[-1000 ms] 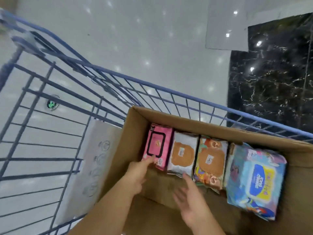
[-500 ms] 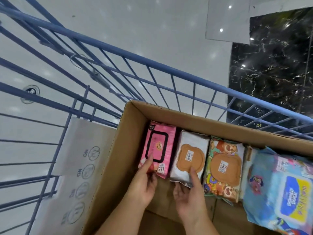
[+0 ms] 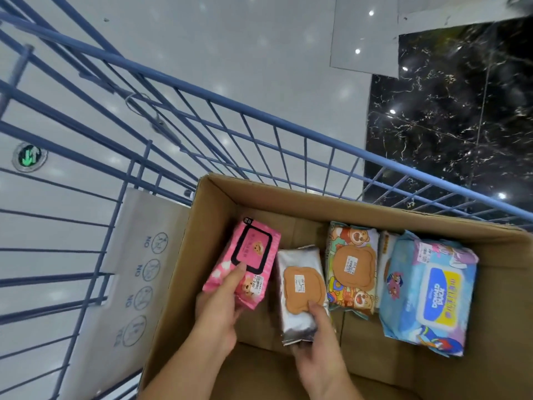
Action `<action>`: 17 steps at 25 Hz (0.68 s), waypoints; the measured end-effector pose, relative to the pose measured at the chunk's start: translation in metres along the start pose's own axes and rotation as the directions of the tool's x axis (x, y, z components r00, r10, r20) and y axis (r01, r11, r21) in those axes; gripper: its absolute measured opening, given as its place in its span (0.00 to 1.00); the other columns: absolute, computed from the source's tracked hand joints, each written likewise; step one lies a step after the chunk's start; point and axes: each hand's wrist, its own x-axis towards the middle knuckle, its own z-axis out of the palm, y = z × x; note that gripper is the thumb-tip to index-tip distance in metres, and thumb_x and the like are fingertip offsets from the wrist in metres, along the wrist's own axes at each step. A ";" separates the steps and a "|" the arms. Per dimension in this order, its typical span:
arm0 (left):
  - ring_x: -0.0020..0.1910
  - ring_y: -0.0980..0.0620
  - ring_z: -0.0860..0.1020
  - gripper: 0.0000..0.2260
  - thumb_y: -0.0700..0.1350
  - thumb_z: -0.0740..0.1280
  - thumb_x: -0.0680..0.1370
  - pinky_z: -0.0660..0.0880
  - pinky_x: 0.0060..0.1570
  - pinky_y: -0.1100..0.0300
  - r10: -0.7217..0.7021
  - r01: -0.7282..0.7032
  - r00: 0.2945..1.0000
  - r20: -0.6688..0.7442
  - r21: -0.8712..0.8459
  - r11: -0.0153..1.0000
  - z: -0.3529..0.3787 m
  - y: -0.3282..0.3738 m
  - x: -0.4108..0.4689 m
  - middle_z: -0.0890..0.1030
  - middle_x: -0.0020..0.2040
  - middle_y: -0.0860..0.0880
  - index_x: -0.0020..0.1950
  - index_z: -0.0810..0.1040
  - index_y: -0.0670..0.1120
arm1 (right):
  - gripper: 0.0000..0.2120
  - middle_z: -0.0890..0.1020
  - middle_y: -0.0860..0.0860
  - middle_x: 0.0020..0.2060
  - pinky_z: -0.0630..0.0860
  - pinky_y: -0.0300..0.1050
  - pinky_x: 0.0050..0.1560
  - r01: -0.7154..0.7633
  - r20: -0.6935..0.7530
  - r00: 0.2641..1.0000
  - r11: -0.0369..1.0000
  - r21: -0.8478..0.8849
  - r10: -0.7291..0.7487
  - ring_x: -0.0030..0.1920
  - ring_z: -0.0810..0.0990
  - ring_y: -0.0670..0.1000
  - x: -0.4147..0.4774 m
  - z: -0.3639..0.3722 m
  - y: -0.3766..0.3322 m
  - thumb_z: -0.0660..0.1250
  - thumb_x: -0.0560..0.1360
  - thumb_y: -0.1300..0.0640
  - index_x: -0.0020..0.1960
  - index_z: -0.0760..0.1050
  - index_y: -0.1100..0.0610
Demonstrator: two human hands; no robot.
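Observation:
An open cardboard box sits in a blue wire cart. My left hand grips a pink wipes pack at its near end, thumb on top, lifting it off the row. My right hand grips a silver wipes pack with a tan bear-shaped lid, thumb on the lid, pulled toward me. A cartoon bear wipes pack stands in the row. To its right a thin white pack is mostly hidden behind a large blue wipes pack.
The blue wire cart surrounds the box, its rail running across the far side. A grey warning panel with round symbols leans beside the box on the left. Glossy white floor lies beyond, with black marble at the right.
Both hands went from touching the packs' near edges to gripping them. The pink pack and the silver pack have lifted and come toward me out of the row.

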 end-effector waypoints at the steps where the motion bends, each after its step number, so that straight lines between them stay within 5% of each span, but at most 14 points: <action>1: 0.47 0.49 0.87 0.15 0.44 0.77 0.74 0.80 0.46 0.54 0.019 -0.019 1.000 0.000 0.022 1.000 -0.007 0.002 -0.012 0.89 0.47 0.47 0.60 0.82 0.47 | 0.13 0.86 0.58 0.48 0.80 0.52 0.46 0.028 -0.010 1.000 0.999 -0.044 -0.029 0.46 0.84 0.57 -0.003 -0.005 0.000 0.71 0.76 0.55 0.59 0.80 0.59; 6: 0.45 0.54 0.87 0.15 0.43 0.76 0.75 0.80 0.42 0.59 0.114 -0.129 0.988 0.106 0.144 0.981 -0.036 0.027 -0.090 0.89 0.49 0.49 0.61 0.82 0.49 | 0.20 0.86 0.57 0.52 0.77 0.54 0.50 0.139 -0.094 0.984 0.979 -0.152 -0.154 0.51 0.84 0.58 -0.069 -0.032 -0.003 0.76 0.70 0.57 0.61 0.79 0.57; 12: 0.46 0.46 0.87 0.17 0.40 0.76 0.72 0.83 0.42 0.50 0.257 -0.355 0.897 0.360 0.240 0.903 -0.056 0.079 -0.184 0.88 0.53 0.42 0.61 0.84 0.46 | 0.13 0.88 0.53 0.48 0.80 0.56 0.58 0.384 0.051 0.923 0.908 -0.169 -0.381 0.51 0.86 0.55 -0.202 -0.072 -0.046 0.74 0.73 0.64 0.57 0.82 0.58; 15: 0.53 0.39 0.86 0.32 0.50 0.86 0.58 0.82 0.53 0.43 0.243 -0.446 0.800 0.548 0.273 0.853 -0.037 0.104 -0.219 0.87 0.55 0.40 0.60 0.84 0.48 | 0.13 0.88 0.53 0.50 0.79 0.57 0.60 0.530 0.105 0.848 0.824 -0.199 -0.520 0.52 0.87 0.56 -0.256 -0.100 -0.072 0.73 0.74 0.64 0.57 0.82 0.56; 17: 0.50 0.42 0.87 0.39 0.52 0.86 0.53 0.84 0.43 0.50 0.241 -0.522 0.733 0.636 0.300 0.799 -0.014 0.116 -0.234 0.87 0.54 0.40 0.63 0.83 0.45 | 0.13 0.88 0.54 0.48 0.81 0.60 0.58 0.601 0.060 0.794 0.766 -0.229 -0.605 0.51 0.87 0.58 -0.280 -0.122 -0.088 0.76 0.71 0.63 0.56 0.83 0.57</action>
